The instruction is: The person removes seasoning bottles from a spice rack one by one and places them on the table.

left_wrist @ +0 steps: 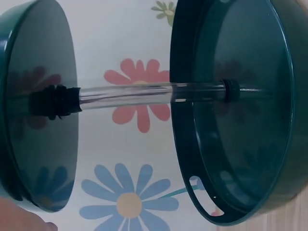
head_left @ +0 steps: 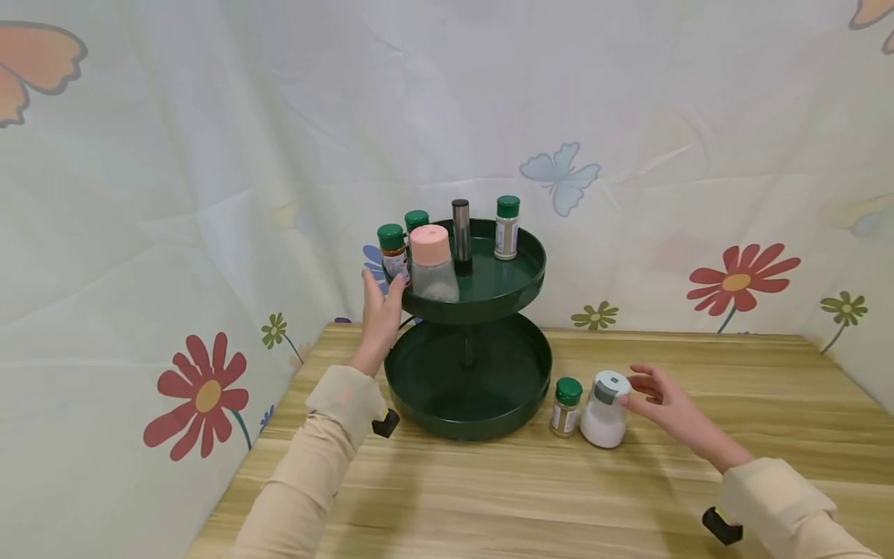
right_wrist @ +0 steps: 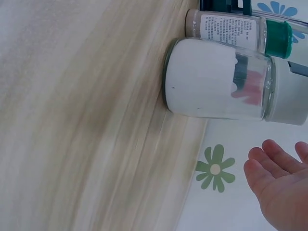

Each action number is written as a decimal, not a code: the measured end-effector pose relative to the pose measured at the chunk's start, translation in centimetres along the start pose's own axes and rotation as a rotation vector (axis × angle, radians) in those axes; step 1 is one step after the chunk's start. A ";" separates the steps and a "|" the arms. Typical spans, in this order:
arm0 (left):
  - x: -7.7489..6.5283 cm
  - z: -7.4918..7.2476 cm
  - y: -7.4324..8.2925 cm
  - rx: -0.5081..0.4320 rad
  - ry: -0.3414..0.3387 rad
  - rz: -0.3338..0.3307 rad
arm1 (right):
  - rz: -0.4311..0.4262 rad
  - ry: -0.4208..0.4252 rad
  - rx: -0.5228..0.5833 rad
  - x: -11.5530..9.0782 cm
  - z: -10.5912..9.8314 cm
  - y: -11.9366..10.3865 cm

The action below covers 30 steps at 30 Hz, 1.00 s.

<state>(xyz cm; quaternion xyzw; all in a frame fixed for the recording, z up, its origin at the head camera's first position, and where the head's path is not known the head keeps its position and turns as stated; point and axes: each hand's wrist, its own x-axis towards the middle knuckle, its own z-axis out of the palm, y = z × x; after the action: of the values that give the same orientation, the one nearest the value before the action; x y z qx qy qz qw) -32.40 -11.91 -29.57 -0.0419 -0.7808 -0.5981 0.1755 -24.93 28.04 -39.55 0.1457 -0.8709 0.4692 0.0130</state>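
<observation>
In the head view my left hand (head_left: 380, 318) is raised at the left rim of the green upper tray (head_left: 482, 307), fingers spread. Its fingertips are right by a green-lidded spice jar (head_left: 395, 260) with red contents. Part of that hand (left_wrist: 24, 219) shows at the left wrist view's lower corner. On the wooden table, a glass shaker (head_left: 604, 419) with a white lid holds white contents. Beside its lid is my right hand (head_left: 663, 404), fingers loosely bent with nothing gripped. The right wrist view shows these fingers (right_wrist: 274, 161) near the shaker (right_wrist: 207, 79).
The upper tray also bears a pink-lidded bottle (head_left: 431, 260) and other green-lidded jars, around a metal post (head_left: 461, 233). Below is the lower tray (head_left: 468, 427), with a cut-out handle (left_wrist: 207, 197) in its wall. A small spice jar (head_left: 565, 411) stands between this tray and the shaker.
</observation>
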 end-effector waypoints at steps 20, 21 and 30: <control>0.7 0.9 -0.4 0.068 -0.024 0.061 | -0.048 0.022 0.008 1.1 -0.3 -1.9; 0.6 1.0 -0.3 0.075 -0.022 0.067 | -0.055 0.026 0.009 1.2 -0.4 -2.1; -0.2 2.0 0.0 0.121 0.032 0.091 | -0.127 0.050 0.023 2.1 -1.0 -4.4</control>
<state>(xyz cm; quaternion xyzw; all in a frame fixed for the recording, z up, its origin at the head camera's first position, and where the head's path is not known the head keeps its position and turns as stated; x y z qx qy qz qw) -32.67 -9.94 -30.11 -0.0572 -0.8100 -0.5417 0.2173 -25.93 26.06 -35.09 0.1891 -0.8538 0.4811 0.0626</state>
